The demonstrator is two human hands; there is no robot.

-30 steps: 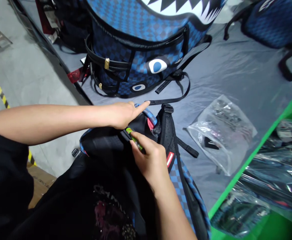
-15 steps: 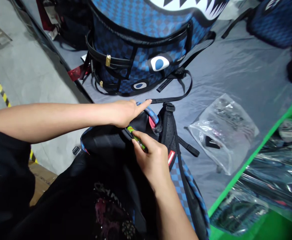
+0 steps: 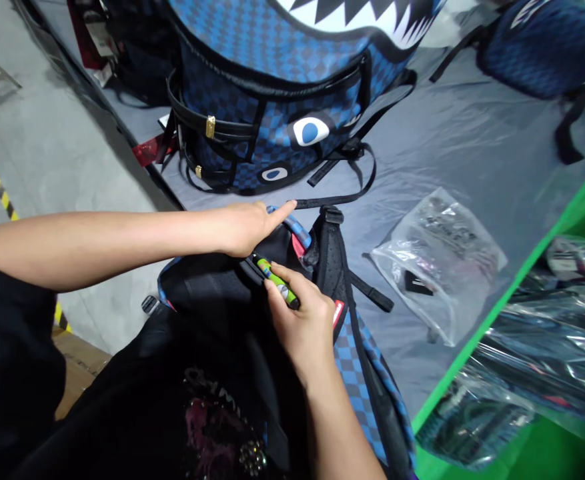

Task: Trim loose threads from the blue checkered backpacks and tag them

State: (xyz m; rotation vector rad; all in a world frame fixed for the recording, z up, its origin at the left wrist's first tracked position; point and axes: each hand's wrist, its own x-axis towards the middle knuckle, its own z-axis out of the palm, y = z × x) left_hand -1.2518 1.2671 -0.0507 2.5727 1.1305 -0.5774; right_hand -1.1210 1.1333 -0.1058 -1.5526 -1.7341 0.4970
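A black backpack (image 3: 207, 287) with blue checkered sides lies against my front, its checkered top handle (image 3: 298, 230) facing the table. My left hand (image 3: 252, 227) is closed over the backpack's top edge beside that handle; the index finger points out, while the other fingers are partly hidden. Between the thumb and fingers of my right hand (image 3: 299, 303) is a slim green stick with black ends (image 3: 278, 283), like a marker or a lighter. Its far tip is close to the black strap edge just below my left hand.
A large blue checkered shark-face backpack (image 3: 282, 87) stands ahead on the grey-covered table (image 3: 422, 153). To the right lie a clear plastic bag (image 3: 442, 267) and a smaller blue bag (image 3: 542, 53). Several plastic-wrapped packs (image 3: 547, 347) sit beyond the green edge.
The view has shifted slightly. The green stick shows more of its length in my right hand, its black tip now visible. My left hand keeps its place on the backpack.
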